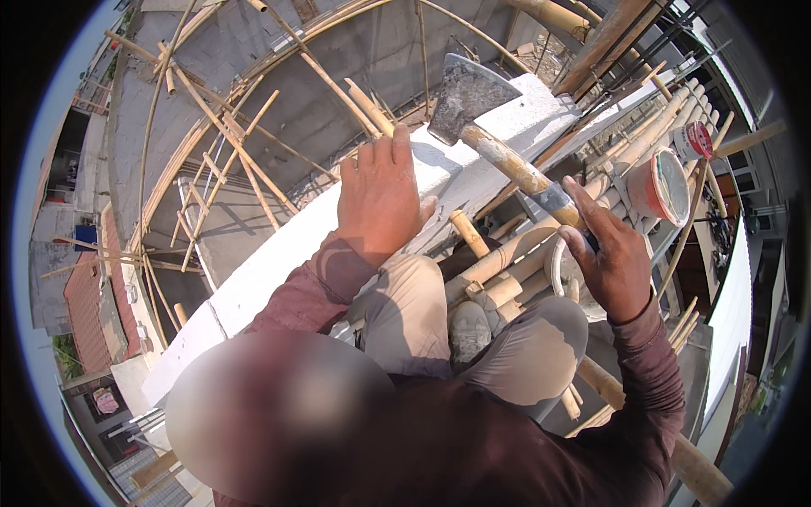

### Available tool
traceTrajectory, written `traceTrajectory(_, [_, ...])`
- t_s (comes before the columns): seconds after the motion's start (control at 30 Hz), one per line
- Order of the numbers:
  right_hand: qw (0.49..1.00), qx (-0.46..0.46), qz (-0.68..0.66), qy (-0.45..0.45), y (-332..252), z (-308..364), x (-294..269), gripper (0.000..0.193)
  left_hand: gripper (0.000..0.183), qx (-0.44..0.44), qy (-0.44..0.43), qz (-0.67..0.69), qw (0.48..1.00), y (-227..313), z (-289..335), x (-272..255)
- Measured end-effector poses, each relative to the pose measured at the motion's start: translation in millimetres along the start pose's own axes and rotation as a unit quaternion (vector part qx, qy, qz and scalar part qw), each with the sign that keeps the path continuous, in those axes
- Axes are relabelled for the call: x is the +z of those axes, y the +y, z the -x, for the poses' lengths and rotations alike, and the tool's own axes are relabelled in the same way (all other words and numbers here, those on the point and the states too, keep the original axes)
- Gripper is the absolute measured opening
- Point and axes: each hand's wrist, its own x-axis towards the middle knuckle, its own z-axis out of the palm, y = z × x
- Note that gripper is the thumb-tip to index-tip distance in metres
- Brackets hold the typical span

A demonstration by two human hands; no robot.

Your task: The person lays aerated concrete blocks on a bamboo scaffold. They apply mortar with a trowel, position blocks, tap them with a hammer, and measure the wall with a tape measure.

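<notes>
My right hand is closed round the lower handle of a hatchet. The handle is worn wood, dark near my grip, and the grey, cement-smeared head flares out over the white blocks. My left hand lies palm down on top of the white block wall, its fingers stretched forward beside the end of a bamboo pole. It holds nothing. Between the two hands runs the pale block surface, just short of the hatchet head.
Bamboo scaffolding fills the far left, above a grey surface well below. Under my bent knees lie bamboo poles, with one shoe on them. To the right stand a white-and-red bucket, a smaller red tub and a partly hidden pale bucket.
</notes>
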Motion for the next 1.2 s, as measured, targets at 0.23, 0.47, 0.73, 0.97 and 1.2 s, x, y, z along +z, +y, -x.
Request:
traceTrajectory(0.23, [0.998,-0.007,0.054,0.031,13.8,31.3,3.9,0.030,0.131,0.055,-0.024,0.057,0.997,-50.1,59.5,-55.4])
traceTrajectory(0.47, [0.994,-0.022,-0.072,-0.080,-25.9,25.0,14.7,0.030,0.133,-0.125,-0.207,-0.027,0.970,-160.2,196.2,-124.4])
traceTrajectory(0.73, [0.979,-0.120,-0.118,-0.118,-71.0,-6.0,39.3,0.053,0.093,-0.183,-0.156,0.060,0.969,-178.8,224.4,-107.8])
traceTrajectory(0.97, [0.968,-0.166,-0.128,-0.136,-116.0,-36.2,27.3,0.060,0.090,-0.192,-0.149,0.078,0.967,-179.5,225.7,-106.9])
traceTrajectory(1.2, [0.970,-0.158,0.002,-0.184,-123.3,-33.1,50.0,0.069,0.091,-0.159,-0.131,0.068,0.976,-185.4,228.1,-103.5])
